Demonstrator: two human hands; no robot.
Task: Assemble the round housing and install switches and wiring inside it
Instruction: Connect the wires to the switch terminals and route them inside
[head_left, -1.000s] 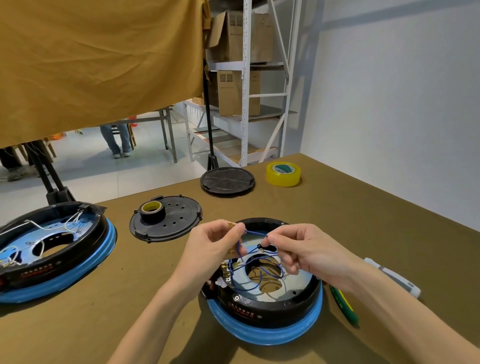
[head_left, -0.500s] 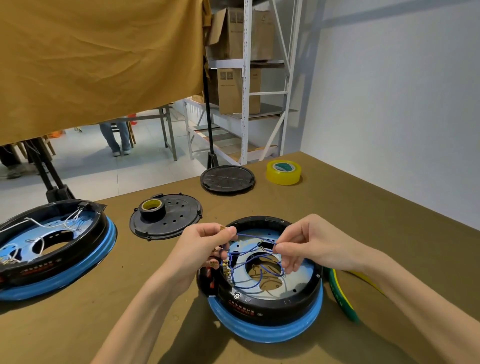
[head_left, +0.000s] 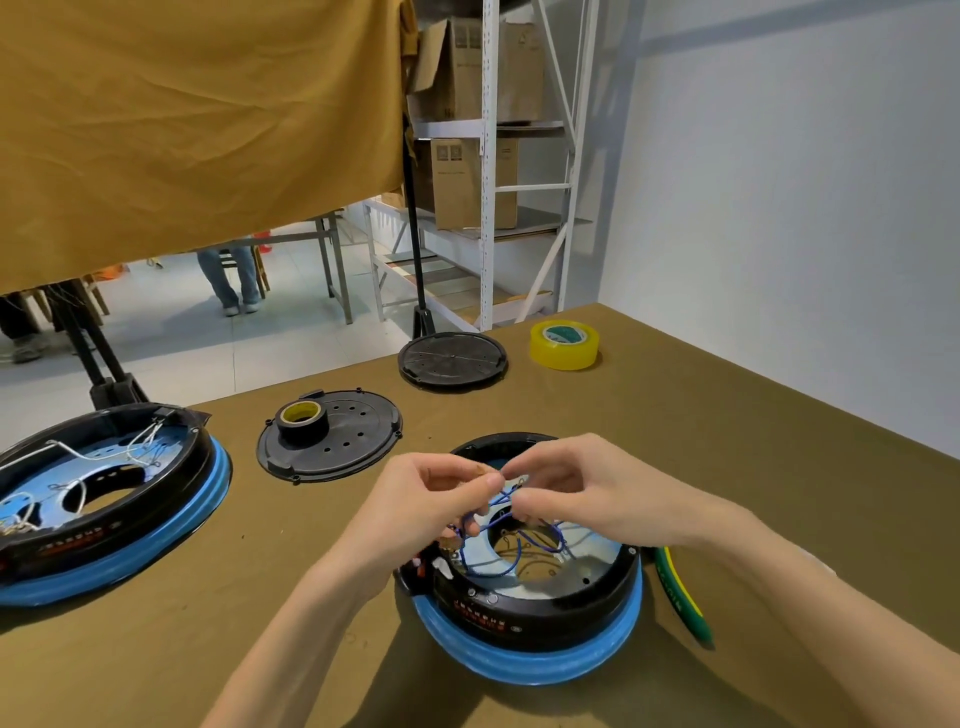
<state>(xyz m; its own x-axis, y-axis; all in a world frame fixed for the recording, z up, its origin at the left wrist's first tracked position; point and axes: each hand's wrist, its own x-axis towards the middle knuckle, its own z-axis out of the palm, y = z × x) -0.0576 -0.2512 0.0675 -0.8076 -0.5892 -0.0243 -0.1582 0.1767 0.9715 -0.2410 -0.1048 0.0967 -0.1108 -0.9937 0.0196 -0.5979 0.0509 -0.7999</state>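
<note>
Workshop, metal shelving w/ cardboard boxes

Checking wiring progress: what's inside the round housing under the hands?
Inside the round housing: blue wires looping over a central opening. Both hands cover the far section, hiding it.

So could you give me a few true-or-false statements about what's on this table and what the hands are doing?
1. Both hands pinch blue wires above the near round housing. True: the left hand and right hand meet fingertip to fingertip there.
2. The black tape roll sits on a black perforated cover. True.
3. The yellow tape roll lies inside the near housing. False: it stands at the table's far end, beside a second black cover.
4. The second housing, at the left, holds blue wires too. False: its wires look white.
</note>
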